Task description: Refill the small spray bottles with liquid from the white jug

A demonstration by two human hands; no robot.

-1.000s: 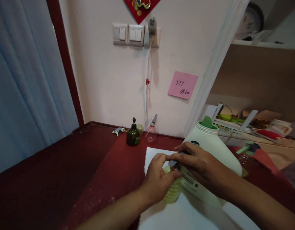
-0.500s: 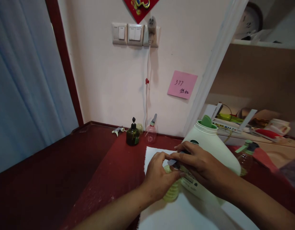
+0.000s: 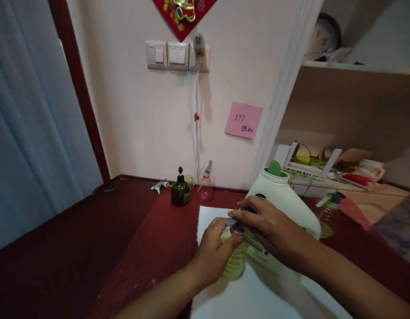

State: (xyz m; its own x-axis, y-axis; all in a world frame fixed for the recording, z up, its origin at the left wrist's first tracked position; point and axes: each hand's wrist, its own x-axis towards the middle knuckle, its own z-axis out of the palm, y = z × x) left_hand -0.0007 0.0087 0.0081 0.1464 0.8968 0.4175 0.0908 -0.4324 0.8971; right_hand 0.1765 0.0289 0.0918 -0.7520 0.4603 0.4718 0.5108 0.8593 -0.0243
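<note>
A ribbed, see-through yellow-green spray bottle stands on a white sheet. My left hand is closed around its upper part, thumb and fingers near the neck. On top, my right hand has its fingers curled over the dark spray head, whose grey lever sticks out to the left. Part of the head is hidden by these fingers. Close behind the bottle and right hand is a big pale green jug, uncapped, with a green scoop in its mouth.
At the wall stand a dark green pump bottle and a pink spray bottle, with a loose white spray trigger to their left. A clear bottle with a green trigger is right of the jug. Further right is a cluttered shelf.
The camera view has shifted, so the scene sits a little further left. My right fingers have turned slightly at the spray head, and its lever now points more to the left.
</note>
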